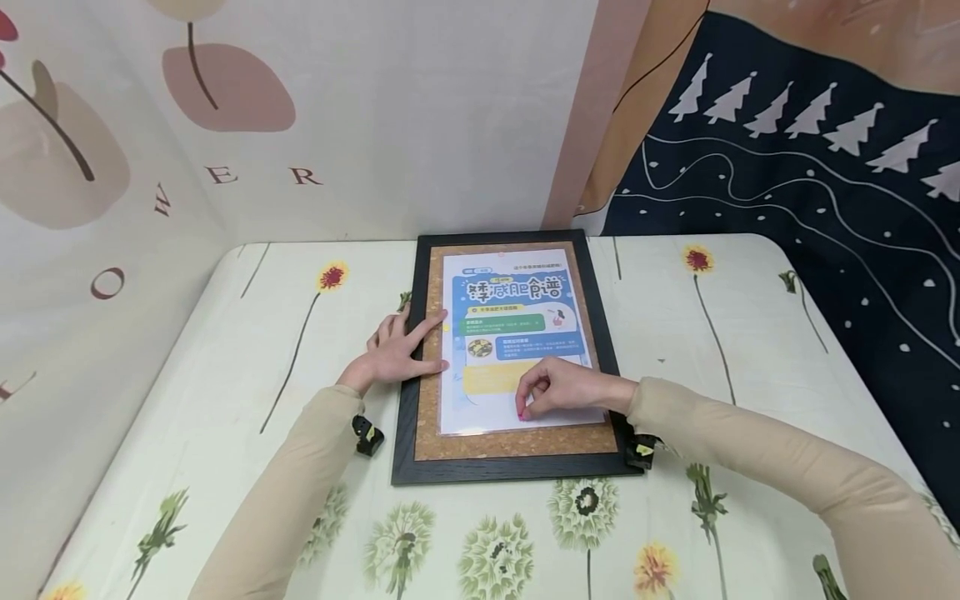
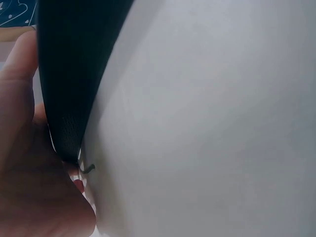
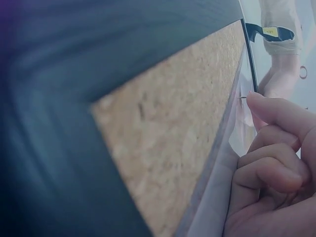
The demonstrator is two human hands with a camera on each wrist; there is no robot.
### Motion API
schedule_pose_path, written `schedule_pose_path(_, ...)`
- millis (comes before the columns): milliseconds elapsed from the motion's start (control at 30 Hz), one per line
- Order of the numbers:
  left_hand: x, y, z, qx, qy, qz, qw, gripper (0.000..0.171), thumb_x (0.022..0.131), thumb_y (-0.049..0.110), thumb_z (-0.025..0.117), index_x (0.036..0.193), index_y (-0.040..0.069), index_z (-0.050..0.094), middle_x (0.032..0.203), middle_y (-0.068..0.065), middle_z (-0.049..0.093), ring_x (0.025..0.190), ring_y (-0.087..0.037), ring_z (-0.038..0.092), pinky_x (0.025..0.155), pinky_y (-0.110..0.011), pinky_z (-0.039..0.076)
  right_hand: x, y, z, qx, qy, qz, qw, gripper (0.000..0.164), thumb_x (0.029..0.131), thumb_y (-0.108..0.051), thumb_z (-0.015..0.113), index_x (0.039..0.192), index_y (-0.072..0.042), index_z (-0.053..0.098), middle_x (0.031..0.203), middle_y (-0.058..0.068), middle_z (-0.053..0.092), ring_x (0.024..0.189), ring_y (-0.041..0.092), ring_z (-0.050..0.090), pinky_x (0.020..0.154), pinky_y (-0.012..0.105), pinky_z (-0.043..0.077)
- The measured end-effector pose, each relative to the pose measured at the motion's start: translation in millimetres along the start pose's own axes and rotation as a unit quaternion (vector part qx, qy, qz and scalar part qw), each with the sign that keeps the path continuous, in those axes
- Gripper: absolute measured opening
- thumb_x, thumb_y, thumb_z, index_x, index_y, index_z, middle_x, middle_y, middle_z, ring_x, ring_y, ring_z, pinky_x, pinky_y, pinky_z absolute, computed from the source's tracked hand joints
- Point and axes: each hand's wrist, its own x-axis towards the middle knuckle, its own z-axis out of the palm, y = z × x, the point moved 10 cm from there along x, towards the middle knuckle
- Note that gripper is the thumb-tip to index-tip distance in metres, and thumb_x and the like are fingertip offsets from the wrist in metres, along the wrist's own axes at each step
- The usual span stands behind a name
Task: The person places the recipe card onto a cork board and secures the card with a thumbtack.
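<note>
A printed sheet (image 1: 491,417) with blue, green and yellow blocks lies on a cork board (image 1: 517,446) inside a black frame (image 1: 517,468). My right hand (image 1: 558,386) is over the lower part of the sheet. Thumb and forefinger pinch a small pink push pin (image 1: 522,417); its thin metal point (image 3: 242,97) shows in the right wrist view, while the other fingers curl. My left hand (image 1: 393,348) rests across the frame's left side, fingers spread, with thumb and forefinger tips at the sheet's left edge. The left wrist view shows that hand (image 2: 39,197) beside the black frame edge.
The frame lies on a table with a white flowered cloth (image 1: 300,475), its top edge near the back. Behind stands a pale curtain (image 1: 420,125); at the right hangs a dark cloth with white trees (image 1: 795,175). Each wrist wears a black strapped camera (image 1: 367,435).
</note>
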Motion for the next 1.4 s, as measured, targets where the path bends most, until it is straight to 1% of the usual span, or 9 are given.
schedule_pose_path(300,1.8,-0.7,0.1,0.002,-0.005,-0.004,1.0000,0.087,0.089,0.051,0.062,0.156,0.026,0.014,0.155,-0.029,-0.012,0.138,-0.051,-0.006,0.099,-0.072,0.008,1,0,-2,-0.003,0.004,0.018,1.000,0.005,0.081,-0.001,0.073,0.080,-0.006,0.075,0.051,0.001,0.050,0.044,0.009,0.036,0.049,0.022,0.030)
schedule_pose_path(533,3.4,-3.0,0.1,0.004,-0.004,-0.006,1.0000,0.087,0.089,0.052,0.062,0.156,0.027,0.013,0.155,-0.028,-0.013,0.138,-0.052,-0.007,0.098,-0.073,0.007,2,-6,0,-0.033,0.001,0.001,0.999,0.008,0.082,0.001,0.072,0.081,-0.006,0.075,0.051,0.002,0.052,0.044,0.008,0.036,0.049,0.022,0.030)
schedule_pose_path(900,1.9,-0.7,1.0,0.004,-0.010,-0.006,0.9999,0.087,0.090,0.051,0.061,0.157,0.026,0.012,0.154,-0.029,-0.014,0.137,-0.052,-0.007,0.099,-0.073,0.007,2,-3,-1,-0.012,0.001,0.020,1.000,0.005,0.080,0.001,0.073,0.081,-0.003,0.075,0.053,0.002,0.055,0.045,0.007,0.037,0.048,0.022,0.030)
schedule_pose_path(1000,1.7,-0.1,2.6,0.000,-0.011,-0.004,0.9999,0.087,0.090,0.051,0.062,0.157,0.025,0.013,0.154,-0.029,-0.013,0.137,-0.053,-0.008,0.099,-0.073,0.007,2,-1,-2,-0.010,-0.005,0.023,1.000,0.006,0.080,0.002,0.071,0.082,-0.002,0.075,0.054,0.001,0.054,0.047,0.007,0.037,0.050,0.022,0.029)
schedule_pose_path(1100,2.1,0.4,4.6,-0.005,-0.012,-0.001,0.9999,0.087,0.089,0.052,0.062,0.157,0.025,0.013,0.154,-0.029,-0.013,0.137,-0.053,-0.008,0.099,-0.073,0.007,0,0,-6,-0.005,-0.006,0.032,0.999,0.008,0.081,0.002,0.068,0.085,-0.001,0.075,0.056,-0.001,0.053,0.051,0.009,0.040,0.054,0.022,0.032)
schedule_pose_path(1200,2.2,0.6,4.3,-0.006,-0.010,0.000,0.9999,0.087,0.089,0.052,0.062,0.156,0.026,0.014,0.155,-0.029,-0.013,0.137,-0.053,-0.008,0.099,-0.073,0.007,-3,-1,-15,0.003,0.011,0.042,0.999,0.011,0.083,0.000,0.066,0.089,-0.002,0.075,0.063,-0.001,0.054,0.059,0.012,0.043,0.060,0.025,0.034)
schedule_pose_path(1300,1.9,0.0,2.3,-0.005,-0.008,-0.004,0.9999,0.086,0.090,0.050,0.062,0.157,0.026,0.014,0.155,-0.029,-0.014,0.137,-0.053,-0.009,0.099,-0.073,0.006,-7,-1,-28,0.009,0.040,0.051,0.998,0.011,0.084,-0.003,0.068,0.092,-0.003,0.075,0.071,0.001,0.056,0.066,0.015,0.045,0.065,0.028,0.036)
schedule_pose_path(1400,1.8,-0.1,1.1,-0.003,-0.008,-0.006,0.9999,0.086,0.090,0.049,0.062,0.157,0.026,0.013,0.155,-0.029,-0.014,0.137,-0.053,-0.008,0.099,-0.073,0.006,-11,0,-38,0.010,0.060,0.056,0.997,0.012,0.084,-0.006,0.069,0.095,-0.004,0.074,0.078,0.003,0.057,0.071,0.018,0.047,0.068,0.030,0.038)
